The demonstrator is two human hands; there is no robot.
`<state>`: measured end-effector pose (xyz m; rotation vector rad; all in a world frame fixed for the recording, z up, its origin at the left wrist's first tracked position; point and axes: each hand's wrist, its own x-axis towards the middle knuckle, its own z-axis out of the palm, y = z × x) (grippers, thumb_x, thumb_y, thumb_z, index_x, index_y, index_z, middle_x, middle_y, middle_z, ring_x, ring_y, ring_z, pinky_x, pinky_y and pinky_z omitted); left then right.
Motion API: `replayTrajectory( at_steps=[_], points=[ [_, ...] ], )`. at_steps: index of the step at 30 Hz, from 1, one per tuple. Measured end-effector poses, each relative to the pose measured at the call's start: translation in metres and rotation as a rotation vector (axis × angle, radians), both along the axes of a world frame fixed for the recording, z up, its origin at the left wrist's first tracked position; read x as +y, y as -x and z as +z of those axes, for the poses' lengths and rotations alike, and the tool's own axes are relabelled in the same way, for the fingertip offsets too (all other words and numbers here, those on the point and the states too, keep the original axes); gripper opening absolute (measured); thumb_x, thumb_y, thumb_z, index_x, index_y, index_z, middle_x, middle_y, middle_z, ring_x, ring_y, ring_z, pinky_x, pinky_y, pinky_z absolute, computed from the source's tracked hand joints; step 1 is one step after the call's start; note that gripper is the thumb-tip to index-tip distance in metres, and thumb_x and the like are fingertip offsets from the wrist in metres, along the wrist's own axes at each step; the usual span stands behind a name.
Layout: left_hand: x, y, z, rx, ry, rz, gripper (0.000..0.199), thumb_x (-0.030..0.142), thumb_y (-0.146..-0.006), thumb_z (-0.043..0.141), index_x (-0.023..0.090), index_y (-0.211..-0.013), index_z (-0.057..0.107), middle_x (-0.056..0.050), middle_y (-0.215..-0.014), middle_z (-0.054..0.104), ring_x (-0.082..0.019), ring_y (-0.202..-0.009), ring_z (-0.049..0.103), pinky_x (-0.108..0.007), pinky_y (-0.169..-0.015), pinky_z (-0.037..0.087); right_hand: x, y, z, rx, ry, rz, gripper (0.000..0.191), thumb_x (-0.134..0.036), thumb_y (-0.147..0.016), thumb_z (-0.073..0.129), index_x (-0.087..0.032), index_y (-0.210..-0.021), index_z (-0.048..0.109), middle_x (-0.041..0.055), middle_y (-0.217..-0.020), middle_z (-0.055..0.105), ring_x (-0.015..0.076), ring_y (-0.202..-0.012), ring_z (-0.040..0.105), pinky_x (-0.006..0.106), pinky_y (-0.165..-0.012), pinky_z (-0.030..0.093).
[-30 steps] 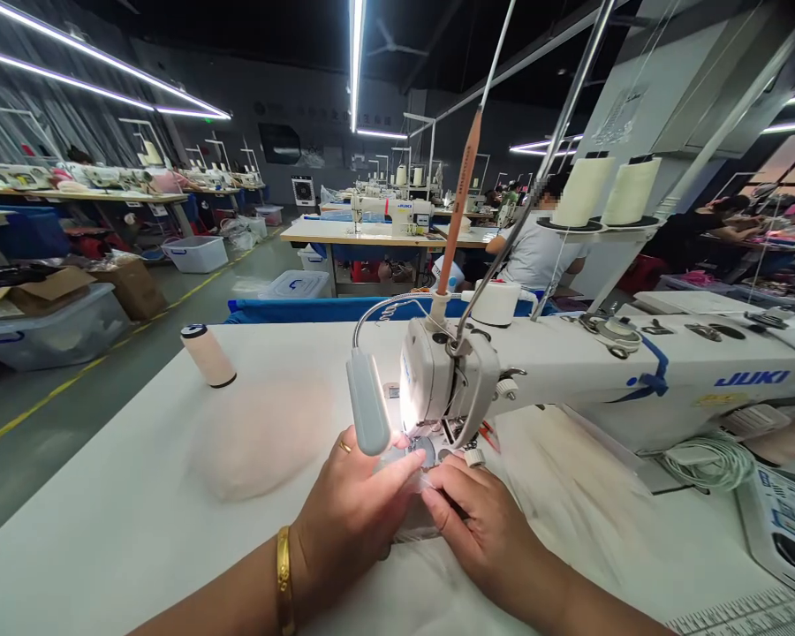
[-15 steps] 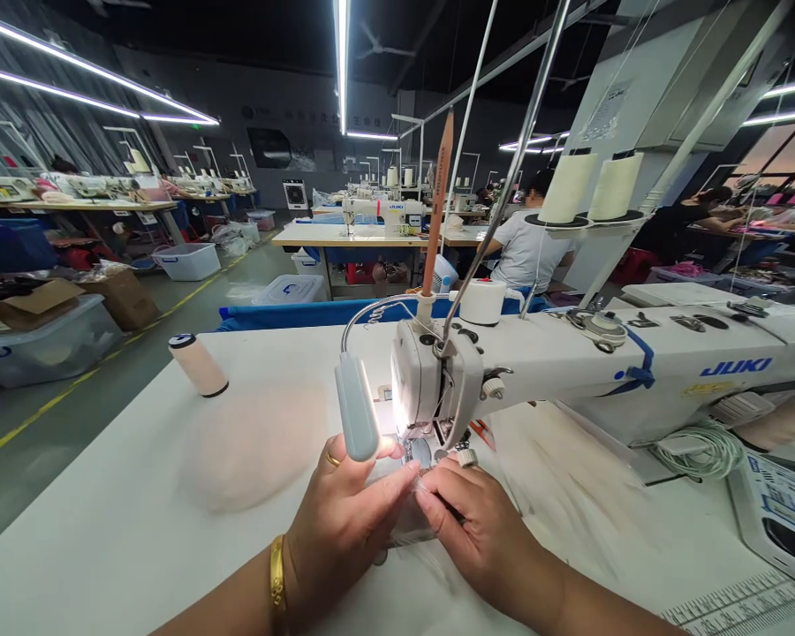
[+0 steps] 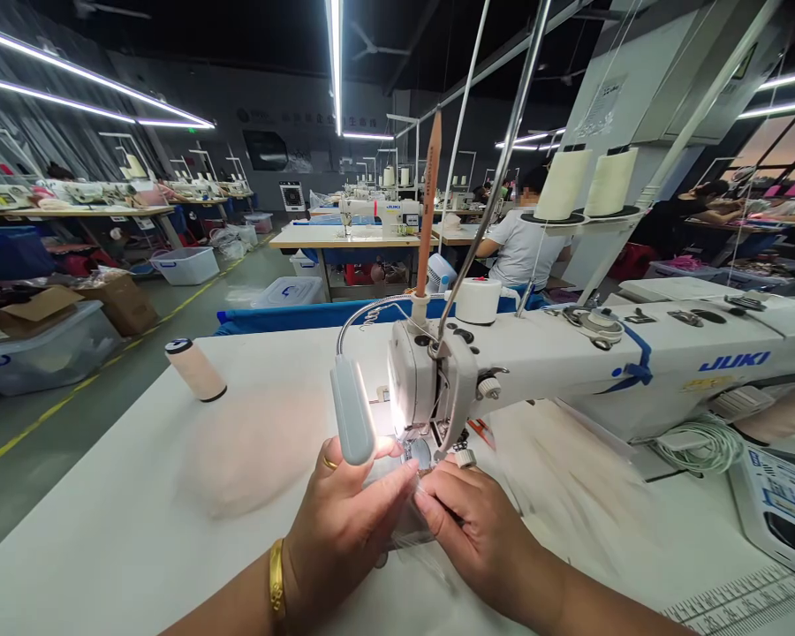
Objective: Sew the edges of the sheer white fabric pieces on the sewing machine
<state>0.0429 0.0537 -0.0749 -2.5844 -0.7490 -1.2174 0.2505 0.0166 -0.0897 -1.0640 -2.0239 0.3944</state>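
Note:
My left hand [image 3: 351,512] is at the front of the white sewing machine [image 3: 430,371], its thumb and fingers closed at the edge of a thin, sheer fabric [image 3: 414,548]. One finger of it reaches to the left of the presser foot, partly behind the grey lamp. Close by on the right, my right hand [image 3: 480,530] pinches the same fabric between thumb and curled fingers. The two thumbs almost meet just before the needle area [image 3: 416,452]. The exact edge being held is small and partly covered by the fingers.
A grey gooseneck lamp [image 3: 353,411] hangs above my left hand. Pale gauzy fabric [image 3: 258,450] lies left, with a thread cone [image 3: 196,371] behind it. More sheer fabric [image 3: 570,468] and orange-handled snips [image 3: 482,433] are right. A ruler [image 3: 748,601] lies at the front right.
Both hands keep nearly the same place and grip at the needle area. The view has shifted slightly; the sheer fabric below my right hand lies a little differently.

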Motion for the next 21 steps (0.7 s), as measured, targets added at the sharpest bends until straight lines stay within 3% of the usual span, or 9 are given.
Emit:
replayTrajectory(
  at_steps=[3, 8, 16, 21],
  points=[
    [-0.002, -0.004, 0.005, -0.01, 0.029, 0.0, 0.035, 0.007, -0.096, 0.054, 0.024, -0.124, 0.065, -0.011, -0.114, 0.068, -0.025, -0.105, 0.068, -0.04, -0.082, 0.053, -0.001, 0.0, -0.001, -0.021, -0.027, -0.004, 0.033, -0.019, -0.105, 0.04, -0.023, -0.074, 0.03, -0.0039, -0.067, 0.045, 0.0141, -0.062, 0.043, 0.028, -0.064, 0.035],
    [-0.004, -0.01, 0.014, 0.01, 0.069, -0.006, 0.031, 0.005, -0.094, 0.048, 0.027, -0.105, 0.067, -0.005, -0.106, 0.069, -0.022, -0.103, 0.067, -0.037, -0.082, 0.048, 0.0, 0.0, -0.001, -0.027, -0.057, -0.006, 0.033, -0.017, -0.104, 0.04, -0.023, -0.073, 0.032, -0.0031, -0.068, 0.047, 0.0143, -0.063, 0.044, 0.028, -0.063, 0.034],
    [-0.004, -0.009, 0.011, 0.015, 0.067, 0.038, 0.029, 0.005, -0.096, 0.047, 0.026, -0.089, 0.067, -0.003, -0.094, 0.067, -0.022, -0.091, 0.065, -0.034, -0.077, 0.044, 0.0, 0.0, -0.002, -0.031, -0.067, 0.011, 0.033, -0.015, -0.104, 0.04, -0.022, -0.073, 0.033, -0.0042, -0.066, 0.046, 0.0133, -0.06, 0.043, 0.028, -0.062, 0.035],
    [-0.003, -0.009, 0.01, -0.022, 0.127, 0.004, 0.025, 0.007, -0.097, 0.049, 0.023, -0.084, 0.063, -0.004, -0.095, 0.066, -0.021, -0.082, 0.062, -0.034, -0.075, 0.045, -0.003, -0.001, -0.002, 0.041, 0.002, -0.061, 0.008, -0.018, -0.099, 0.053, -0.024, -0.093, 0.051, -0.0018, -0.078, 0.06, 0.0173, -0.071, 0.055, 0.028, -0.064, 0.042]
  ],
)
